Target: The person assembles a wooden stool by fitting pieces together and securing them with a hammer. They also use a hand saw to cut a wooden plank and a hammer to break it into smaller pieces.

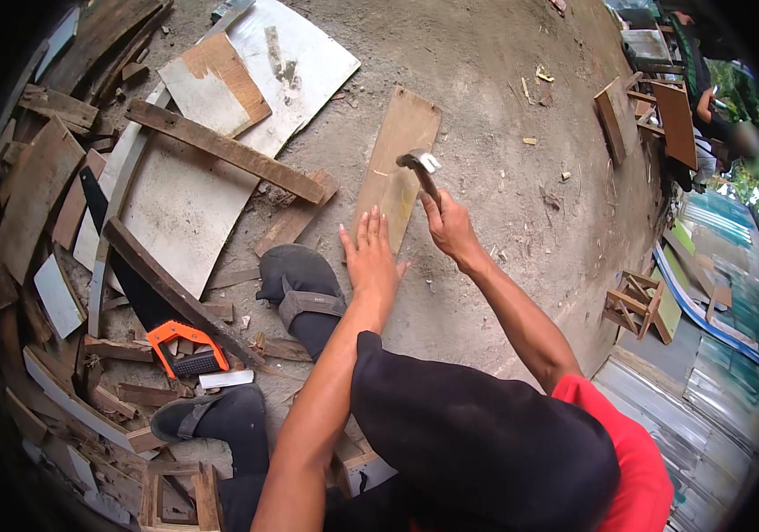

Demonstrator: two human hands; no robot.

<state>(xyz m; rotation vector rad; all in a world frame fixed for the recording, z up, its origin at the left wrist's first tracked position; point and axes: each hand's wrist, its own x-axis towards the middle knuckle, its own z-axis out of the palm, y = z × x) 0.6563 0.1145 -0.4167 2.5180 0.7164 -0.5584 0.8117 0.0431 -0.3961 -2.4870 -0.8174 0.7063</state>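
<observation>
— While resting flat on the dirt ground (486,80), looks like a long narrow plank (395,168): pale brown, bare wood, rubbed lighter toward the near end. Lies just ahead of the dark sandal (301,282), slanting away up the slope.

— And the left hand (370,259)?

— Spread open, fingers apart and straight, palm down at the plank's near end; touching it or merely hovering, cannot tell. Holds nothing.

— Right hand (450,229)?

— Closed tight around the handle of a hammer (421,170), head raised above the middle of the plank. Grey metal head, dark handle, tilted up and to the left.

— Anything else nearby?

— Off to the left, a handsaw (144,293) with an orange grip and a black blade, lying among loose boards. Beyond it, a large white sheet (193,199) crossed by a dark wooden batten (224,149). More offcuts heaped along the left edge. Well apart on the right, a small wooden frame (638,303) standing on the ground.
</observation>
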